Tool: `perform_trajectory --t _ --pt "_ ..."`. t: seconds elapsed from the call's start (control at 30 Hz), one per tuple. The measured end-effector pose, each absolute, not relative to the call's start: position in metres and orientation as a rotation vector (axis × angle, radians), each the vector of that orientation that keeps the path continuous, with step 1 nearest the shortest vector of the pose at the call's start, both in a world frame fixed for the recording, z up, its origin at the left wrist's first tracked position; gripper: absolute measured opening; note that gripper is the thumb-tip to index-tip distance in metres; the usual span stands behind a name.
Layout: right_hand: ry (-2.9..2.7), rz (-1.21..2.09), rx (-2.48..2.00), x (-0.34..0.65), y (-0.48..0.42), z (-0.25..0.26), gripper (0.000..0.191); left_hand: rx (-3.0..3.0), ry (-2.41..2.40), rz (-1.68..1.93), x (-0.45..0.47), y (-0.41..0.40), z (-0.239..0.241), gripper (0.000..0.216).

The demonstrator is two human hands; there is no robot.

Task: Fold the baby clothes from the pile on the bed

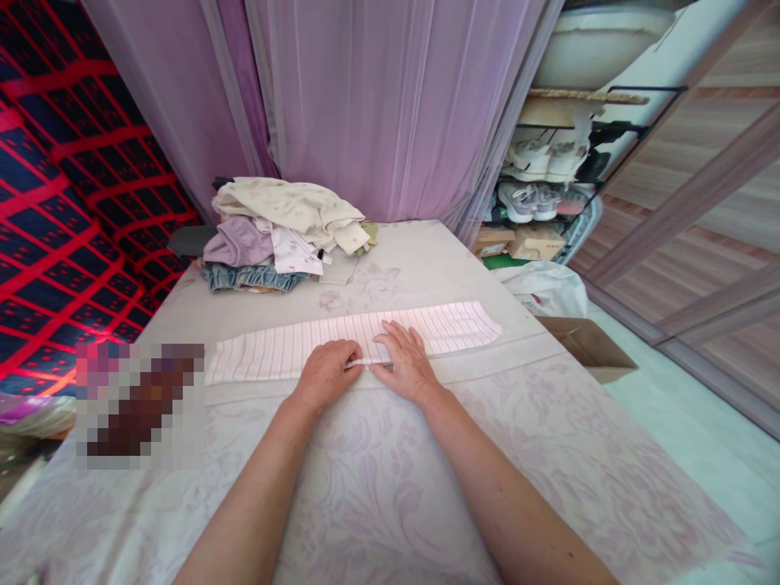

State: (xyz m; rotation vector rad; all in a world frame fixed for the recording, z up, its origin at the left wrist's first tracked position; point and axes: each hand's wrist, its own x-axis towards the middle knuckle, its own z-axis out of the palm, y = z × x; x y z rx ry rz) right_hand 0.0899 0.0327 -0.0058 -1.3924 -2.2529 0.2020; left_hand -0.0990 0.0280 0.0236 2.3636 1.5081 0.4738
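Observation:
A white garment with pink stripes lies folded into a long, narrow strip across the table. My left hand is at the middle of its near edge, fingers curled and pinching the fabric there. Just to the right, my right hand rests on the same garment with its fingers spread and its thumb by the near edge. The strip's two ends lie flat, with neither hand on them. What kind of garment it is, I cannot tell from this folded shape.
A pile of clothes sits at the table's back left. The table's floral cover runs beneath my arms. Purple curtains hang behind. To the right are a shoe rack, a cardboard box and wooden doors. A blurred patch covers the left side.

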Motion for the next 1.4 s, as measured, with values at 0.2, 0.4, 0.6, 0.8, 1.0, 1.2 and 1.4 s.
perform_trajectory --t 0.2,0.4,0.6,0.8,1.0,1.2,1.4 --pt "-2.309 0.199 -1.182 0.094 0.033 -0.01 0.012 2.365 1.411 0.461 -0.104 0.03 0.025 0.009" --pt "-2.298 0.235 -1.166 0.098 0.037 -0.018 0.013 2.338 1.232 0.5 -0.113 0.033 0.024 0.018" --pt "-2.251 0.307 -1.173 0.098 0.038 -0.017 0.01 2.309 1.234 0.478 -0.116 0.033 0.025 0.016" --pt "-2.243 0.33 -1.211 0.095 0.037 -0.013 0.011 2.354 1.3 0.442 -0.109 0.03 0.031 0.012" --pt "-2.257 0.31 -1.194 0.096 0.035 -0.012 0.009 2.302 1.233 0.447 -0.119 0.033 0.026 0.017" --pt "-2.265 0.344 -1.17 0.098 0.035 -0.013 0.009 2.277 1.304 0.385 -0.124 0.034 0.029 0.014" --pt "-2.263 0.29 -1.179 0.096 0.034 -0.013 0.011 2.28 1.377 0.366 -0.12 0.032 0.035 0.013"
